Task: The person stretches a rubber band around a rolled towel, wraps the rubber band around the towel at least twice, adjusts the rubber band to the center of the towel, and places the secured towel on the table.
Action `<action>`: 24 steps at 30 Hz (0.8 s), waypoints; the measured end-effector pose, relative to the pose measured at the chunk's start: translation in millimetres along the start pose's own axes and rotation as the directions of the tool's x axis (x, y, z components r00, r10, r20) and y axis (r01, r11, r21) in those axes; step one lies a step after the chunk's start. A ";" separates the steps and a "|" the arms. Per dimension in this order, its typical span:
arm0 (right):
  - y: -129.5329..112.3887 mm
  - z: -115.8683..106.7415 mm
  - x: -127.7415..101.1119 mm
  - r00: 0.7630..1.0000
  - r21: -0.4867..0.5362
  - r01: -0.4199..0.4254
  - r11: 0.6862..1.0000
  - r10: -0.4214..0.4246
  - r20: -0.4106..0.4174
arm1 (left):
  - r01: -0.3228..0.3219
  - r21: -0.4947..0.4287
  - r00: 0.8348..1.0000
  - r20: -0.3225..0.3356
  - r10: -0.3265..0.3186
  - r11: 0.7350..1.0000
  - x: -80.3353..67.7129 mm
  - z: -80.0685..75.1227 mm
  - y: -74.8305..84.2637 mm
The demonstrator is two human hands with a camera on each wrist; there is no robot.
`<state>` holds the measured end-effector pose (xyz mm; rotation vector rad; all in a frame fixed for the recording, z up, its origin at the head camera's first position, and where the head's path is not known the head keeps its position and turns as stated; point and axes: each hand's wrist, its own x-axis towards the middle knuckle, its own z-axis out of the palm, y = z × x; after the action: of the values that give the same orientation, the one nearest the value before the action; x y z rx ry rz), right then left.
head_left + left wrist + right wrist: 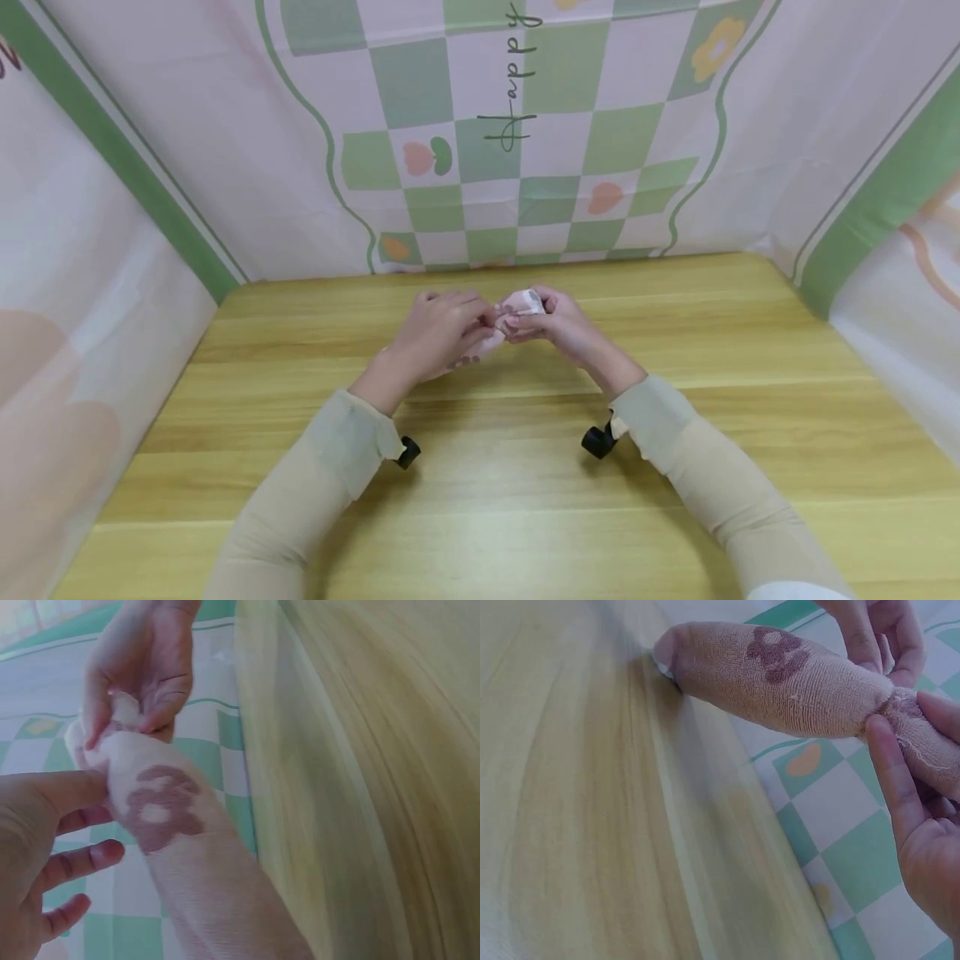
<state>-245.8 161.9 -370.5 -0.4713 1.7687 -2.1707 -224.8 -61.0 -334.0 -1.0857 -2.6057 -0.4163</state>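
A pale pink sock [780,682] with a brown flower-like patch stretches between both hands, its ribbed fabric narrowing where the fingers meet. My left hand [442,329] pinches it near this narrow part with thumb and forefinger; in the left wrist view the other fingers of the left hand [45,847] stand apart from the cloth. My right hand [570,329] grips the shorter, bunched end, its thumb on top in the head view. In the right wrist view, the long part of the sock slants out to the left over the table, ending in a whitish tip.
The wooden table [480,500] spreads beneath both arms, with its far edge just beyond the hands. A checked green and white cloth [487,200] hangs behind it, and light cloths hang at both sides. Black wrist cameras [597,442] hang under both sleeves.
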 end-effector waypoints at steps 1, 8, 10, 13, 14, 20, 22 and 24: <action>0.1 0.3 -0.2 1.000 -0.002 -0.004 1.000 0.004 -0.001 | 0.009 -0.008 1.000 0.026 -0.009 1.000 0.4 -0.8 0.5; 1.2 4.7 1.7 0.998 0.014 -0.042 0.999 0.042 -0.047 | 0.019 -0.055 0.987 0.161 -0.010 0.998 1.4 -3.5 -0.4; 1.4 4.6 2.3 0.997 0.023 -0.052 0.998 0.054 -0.058 | 0.012 -0.057 0.983 0.183 -0.001 0.998 0.2 -2.2 -1.4; 1.8 3.9 3.2 0.995 0.026 -0.067 0.997 0.069 -0.072 | -0.001 -0.048 0.977 0.213 0.011 0.999 -1.7 0.1 -2.8; 1.9 3.8 3.6 0.994 0.024 -0.074 0.997 0.075 -0.078 | -0.005 -0.043 0.974 0.225 0.015 0.999 -2.5 0.7 -3.3; 0.1 5.8 6.2 0.986 0.001 -0.129 0.992 0.128 -0.109 | -0.033 0.017 0.963 0.269 0.028 0.999 -6.7 2.7 -6.3; -1.3 6.9 6.4 0.983 -0.008 -0.144 0.990 0.142 -0.115 | -0.050 0.043 0.961 0.275 0.036 0.998 -8.4 1.6 -6.2; -2.3 7.2 6.3 0.980 -0.013 -0.157 0.987 0.155 -0.126 | -0.076 0.072 0.957 0.285 0.052 0.994 -9.8 0.6 -5.5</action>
<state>-248.4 153.3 -366.4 -0.1982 1.8301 -2.1130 -222.2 -70.7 -339.0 -1.2808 -2.7923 -0.1445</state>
